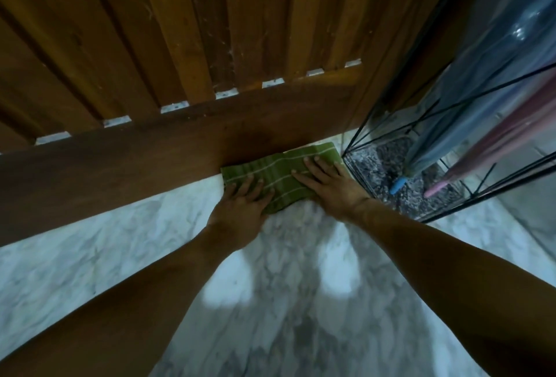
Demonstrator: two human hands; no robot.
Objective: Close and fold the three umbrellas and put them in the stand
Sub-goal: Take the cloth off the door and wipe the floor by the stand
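Note:
A folded green cloth with pale stripes (279, 167) lies on the marble floor against the foot of the wooden door. My left hand (240, 205) presses flat on its left part, fingers straight. My right hand (328, 181) lies flat on its right part, fingers spread. To the right stands a black wire umbrella stand (361, 133) with a speckled base. Inside it lean a closed blue umbrella (469, 76) with a blue tip and a closed pink umbrella (496, 142) with a pink tip.
A slatted wooden door (180, 46) fills the upper half, with its bottom rail at floor level. White marble floor (285, 301) spreads below my arms. The stand sits in the right corner beside the door.

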